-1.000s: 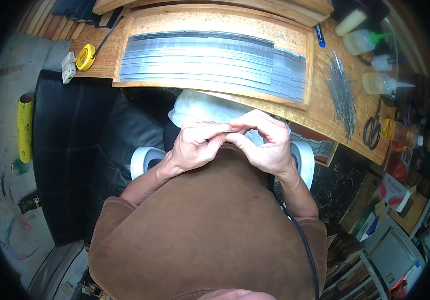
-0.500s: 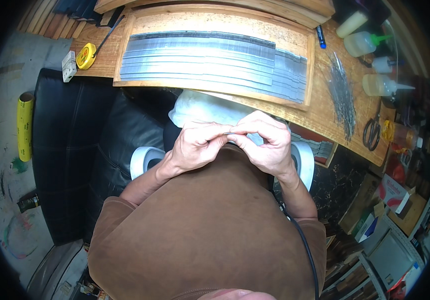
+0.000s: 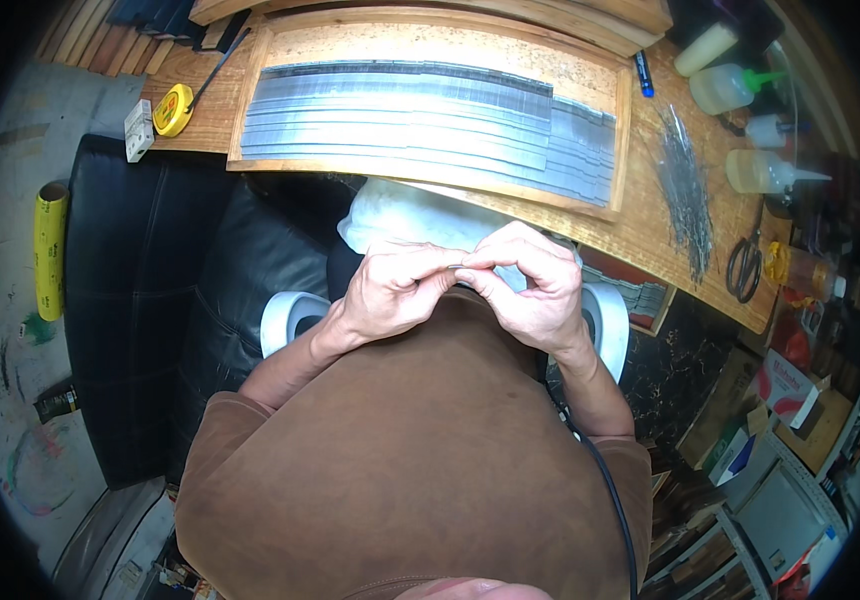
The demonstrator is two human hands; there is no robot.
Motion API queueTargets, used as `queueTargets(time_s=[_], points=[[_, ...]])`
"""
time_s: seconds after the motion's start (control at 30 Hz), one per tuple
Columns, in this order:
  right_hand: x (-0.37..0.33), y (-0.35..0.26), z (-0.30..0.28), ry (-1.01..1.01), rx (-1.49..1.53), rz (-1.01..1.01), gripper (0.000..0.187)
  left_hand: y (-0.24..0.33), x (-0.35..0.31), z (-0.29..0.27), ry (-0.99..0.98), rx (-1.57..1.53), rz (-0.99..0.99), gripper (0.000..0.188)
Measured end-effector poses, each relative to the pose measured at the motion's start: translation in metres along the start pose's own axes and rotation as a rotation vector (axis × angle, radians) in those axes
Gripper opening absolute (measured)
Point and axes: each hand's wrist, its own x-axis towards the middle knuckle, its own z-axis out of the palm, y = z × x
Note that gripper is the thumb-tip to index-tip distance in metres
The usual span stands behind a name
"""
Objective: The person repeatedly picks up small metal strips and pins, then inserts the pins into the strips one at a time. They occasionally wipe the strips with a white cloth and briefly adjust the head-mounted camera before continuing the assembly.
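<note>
Across the desk (image 3: 642, 180) lies a tray (image 3: 623, 130) of grey strips (image 3: 400, 115). Nearer, above the shirt (image 3: 420, 420), the left hand (image 3: 392, 290) and right hand (image 3: 540, 290) pinch a thin sliver (image 3: 456, 266) (mostly hidden) between their fingertips

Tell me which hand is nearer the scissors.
Right. The right hand is in front of the torso, left of the scissors and not touching them; the left hand is farther left, on the right hand's far side from them.

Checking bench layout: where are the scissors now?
Head view, right side: scissors lie on the wooden table near its corner, right of the loose grey strands.
</note>
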Motion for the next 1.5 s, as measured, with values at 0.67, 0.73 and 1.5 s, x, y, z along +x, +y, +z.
queueTargets(time_s=[0.67,0.73,1.5], points=[[0.002,-0.004,0.003,0.007,-0.054,-0.043,0.013,-0.002,-0.001,0.002,0.027,-0.018,-0.02,0.032],[0.002,-0.004,0.004,0.012,-0.052,-0.045,0.013,-0.004,-0.002,0.003,0.031,-0.027,-0.016,0.032],[0.009,-0.032,-0.022,0.046,-0.309,-0.061,0.015,0.012,0.025,0.002,-0.059,0.014,-0.021,0.032]])
